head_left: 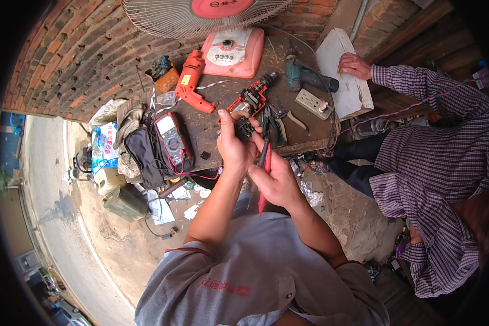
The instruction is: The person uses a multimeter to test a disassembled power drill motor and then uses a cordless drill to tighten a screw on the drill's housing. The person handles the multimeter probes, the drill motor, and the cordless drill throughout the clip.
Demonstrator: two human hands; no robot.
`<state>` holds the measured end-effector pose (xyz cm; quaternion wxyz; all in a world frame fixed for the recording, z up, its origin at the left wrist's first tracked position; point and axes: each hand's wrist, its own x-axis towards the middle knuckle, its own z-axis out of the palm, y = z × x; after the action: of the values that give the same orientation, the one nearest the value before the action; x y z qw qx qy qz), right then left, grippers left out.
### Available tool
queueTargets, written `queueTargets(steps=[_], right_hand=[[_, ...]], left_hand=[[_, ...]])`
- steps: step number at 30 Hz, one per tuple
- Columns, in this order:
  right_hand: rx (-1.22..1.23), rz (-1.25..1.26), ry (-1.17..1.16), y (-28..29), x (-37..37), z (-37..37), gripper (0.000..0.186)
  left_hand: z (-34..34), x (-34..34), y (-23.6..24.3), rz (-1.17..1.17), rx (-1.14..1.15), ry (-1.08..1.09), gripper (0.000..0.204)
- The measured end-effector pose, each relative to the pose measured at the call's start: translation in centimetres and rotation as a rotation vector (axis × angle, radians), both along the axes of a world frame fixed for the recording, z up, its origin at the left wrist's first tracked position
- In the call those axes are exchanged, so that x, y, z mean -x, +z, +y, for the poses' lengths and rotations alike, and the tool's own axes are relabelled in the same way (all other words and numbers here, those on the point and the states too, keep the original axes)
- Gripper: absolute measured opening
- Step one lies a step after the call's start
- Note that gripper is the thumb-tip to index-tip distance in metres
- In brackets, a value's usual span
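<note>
My left hand [233, 145], raised over the table's near edge, has its fingers closed around a small dark part [245, 129]; it looks like a drill's switch, but the fingers cover much of it. In my right hand [277, 180] are two test probes, one red [268, 154] and one black, their tips close to that part. A red-and-grey multimeter [172, 137] lies to the left with its leads running toward me. Just beyond my hands rests an opened red drill [249, 99] with its inner parts bare. Pliers [281, 124] lie right of my fingers.
An orange-red drill [190, 81], a green drill [304, 76] and a power strip [312, 103] lie on the table. A fan [233, 53] stands at the back. At right, a person in a checked shirt [434, 146] rests a hand on a white board [339, 60].
</note>
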<state>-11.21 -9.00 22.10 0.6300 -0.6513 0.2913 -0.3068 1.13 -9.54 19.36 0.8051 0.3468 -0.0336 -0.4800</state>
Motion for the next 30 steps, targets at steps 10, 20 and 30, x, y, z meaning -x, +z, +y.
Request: queueTargets(steps=[10, 20, 30], right_hand=[[-0.301, -0.063, -0.034, 1.2, 1.2, 0.4, 0.053], [-0.563, -0.095, -0.296, -2.6, 4.8, -0.9, 0.032], [-0.748, -0.275, -0.538, -4.3, 3.8, -1.3, 0.026]], left_hand=[[1.1, -2.3, -2.8, 0.086, -0.05, 0.009, 0.054], [5.3, -14.0, -13.8, 0.228, -0.491, 0.148, 0.029], [3.0, -14.8, -15.8, -0.552, -0.883, 0.155, 0.069]])
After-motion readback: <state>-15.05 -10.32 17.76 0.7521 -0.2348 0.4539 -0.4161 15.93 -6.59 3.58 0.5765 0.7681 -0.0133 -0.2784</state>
